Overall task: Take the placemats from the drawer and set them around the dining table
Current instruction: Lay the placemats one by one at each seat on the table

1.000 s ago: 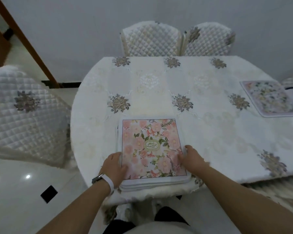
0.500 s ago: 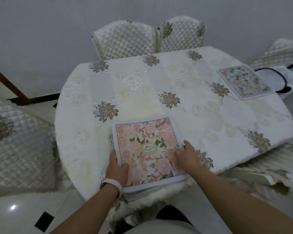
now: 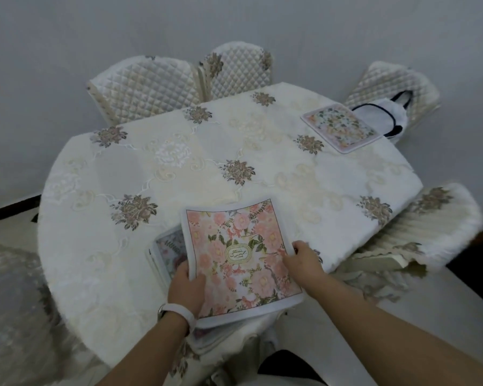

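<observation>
- One placemat (image 3: 341, 127) is already down at the far right of the table (image 3: 179, 162), in front of a chair with a bag (image 3: 379, 118) on it. So one seat is done, and I'd guess most are left.
- The top placemat (image 3: 234, 257) is lifted off the stack (image 3: 165, 252) at the near edge. The left hand (image 3: 186, 288) has its fingers clamped on the left side, the right hand (image 3: 301, 260) pinches the right side.
- The rest of the stack sits right at the near rim, partly hidden under the lifted one, so it could slide off.
- Room-wise, the middle and left of the table are wide open. The chairs (image 3: 151, 87) are tucked in tight along the far side.
</observation>
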{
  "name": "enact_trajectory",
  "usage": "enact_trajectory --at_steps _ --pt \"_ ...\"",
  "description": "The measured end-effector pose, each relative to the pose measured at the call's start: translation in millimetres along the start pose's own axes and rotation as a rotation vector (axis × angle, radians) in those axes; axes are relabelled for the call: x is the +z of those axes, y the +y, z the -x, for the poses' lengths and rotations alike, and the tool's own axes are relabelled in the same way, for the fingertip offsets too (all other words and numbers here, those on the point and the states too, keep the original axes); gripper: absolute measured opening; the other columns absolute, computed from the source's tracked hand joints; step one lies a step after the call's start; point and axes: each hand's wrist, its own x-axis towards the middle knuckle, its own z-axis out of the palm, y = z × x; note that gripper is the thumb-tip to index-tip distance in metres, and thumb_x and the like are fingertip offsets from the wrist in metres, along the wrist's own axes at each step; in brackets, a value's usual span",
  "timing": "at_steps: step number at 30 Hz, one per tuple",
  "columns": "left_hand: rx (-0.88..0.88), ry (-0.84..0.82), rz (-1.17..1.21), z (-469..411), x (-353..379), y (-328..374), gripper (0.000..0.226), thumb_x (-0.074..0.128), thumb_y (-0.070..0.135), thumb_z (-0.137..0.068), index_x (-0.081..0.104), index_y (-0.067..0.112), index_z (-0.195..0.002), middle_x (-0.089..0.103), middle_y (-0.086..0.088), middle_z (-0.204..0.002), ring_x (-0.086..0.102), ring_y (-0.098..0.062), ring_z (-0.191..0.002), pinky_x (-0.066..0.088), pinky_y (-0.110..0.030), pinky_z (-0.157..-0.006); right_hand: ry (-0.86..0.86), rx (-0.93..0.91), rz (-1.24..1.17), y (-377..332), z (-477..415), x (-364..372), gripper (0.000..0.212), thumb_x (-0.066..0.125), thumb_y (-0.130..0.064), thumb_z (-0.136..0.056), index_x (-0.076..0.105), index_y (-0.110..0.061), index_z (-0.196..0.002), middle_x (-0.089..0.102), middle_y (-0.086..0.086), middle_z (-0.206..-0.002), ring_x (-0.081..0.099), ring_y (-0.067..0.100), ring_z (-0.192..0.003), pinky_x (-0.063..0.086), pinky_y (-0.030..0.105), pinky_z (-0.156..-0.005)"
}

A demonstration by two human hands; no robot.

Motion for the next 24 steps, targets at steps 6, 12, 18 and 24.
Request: enact_trajectory --at_steps 6,12,18,24 --pt "0.101 -0.1 0.022 6.9 45.9 24.2 0.028 0.053 0.007 -0.092 0.057 0.024 -0.114 0.065 -0.003 -0.089 0.058 -0.021 -0.067 0.049 -0.026 -0.054 0.137 0.057 -0.065 22.7 8.9 -52.9 0.008 0.054 -0.015 -0.092 0.057 -0.012 -0.098 0.062 0.001 -0.089 0.06 0.021 -0.082 0.051 0.034 -0.068" --pt "0.135 -0.165 -0.008 24.0 92.0 52.5 0.023 0.054 0.007 -0.09 0.057 0.026 -0.1 0.065 -0.008 -0.086 0.062 -0.03 -0.073 0.056 -0.04 -0.063 0.195 0.096 -0.144 56.5 9.0 -106.5 0.014 0.055 -0.014 -0.092 0.058 -0.015 -0.106 0.065 0.002 -0.094 0.063 0.021 -0.084 0.057 0.039 -0.073" --pt "0.2 -0.173 -0.039 47.0 147.3 87.3 0.019 0.054 0.006 -0.09 0.059 0.021 -0.1 0.066 -0.009 -0.087 0.059 -0.024 -0.068 0.052 -0.031 -0.058 0.23 0.077 -0.259 92.2 4.3 -167.4 0.012 0.057 -0.015 -0.092 0.061 -0.018 -0.102 0.066 0.0 -0.092 0.064 0.018 -0.079 0.055 0.033 -0.063" --pt "0.217 -0.166 -0.016 82.0 235.5 126.2 0.019 0.053 0.009 -0.091 0.059 0.024 -0.1 0.066 0.003 -0.093 0.064 -0.021 -0.083 0.054 -0.034 -0.07 0.275 -0.006 -0.306 136.5 -6.4 -257.1 0.013 0.056 -0.013 -0.091 0.059 -0.02 -0.101 0.065 0.0 -0.09 0.062 0.018 -0.078 0.05 0.029 -0.059"
